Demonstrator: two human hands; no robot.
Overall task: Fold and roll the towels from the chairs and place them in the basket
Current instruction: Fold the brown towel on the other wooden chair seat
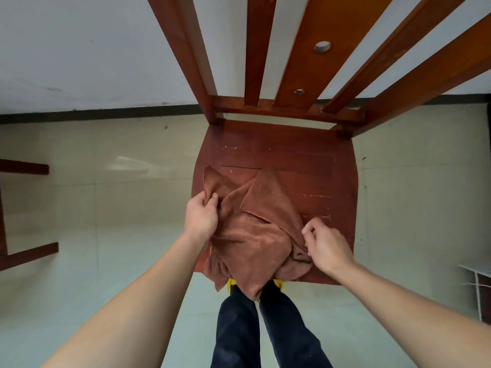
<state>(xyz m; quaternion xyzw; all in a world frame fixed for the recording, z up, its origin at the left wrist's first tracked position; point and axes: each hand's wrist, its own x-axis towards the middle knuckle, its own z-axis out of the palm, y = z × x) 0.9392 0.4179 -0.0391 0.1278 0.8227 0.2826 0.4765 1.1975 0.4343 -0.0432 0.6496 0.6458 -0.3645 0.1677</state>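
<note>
Towel [252, 235] lies crumpled at frame centre on the chair [279, 155] seat, its near end hanging off the front edge. My left hand [200, 216] pinches a corner; my right hand [328, 245] has its fingers curled at the right edge, grip unclear. Risk: uneven pull drags towel off onto floor.

The single head view looked steeply down from close above the chair [279, 155]; its backrest filled the frame's top.
</note>
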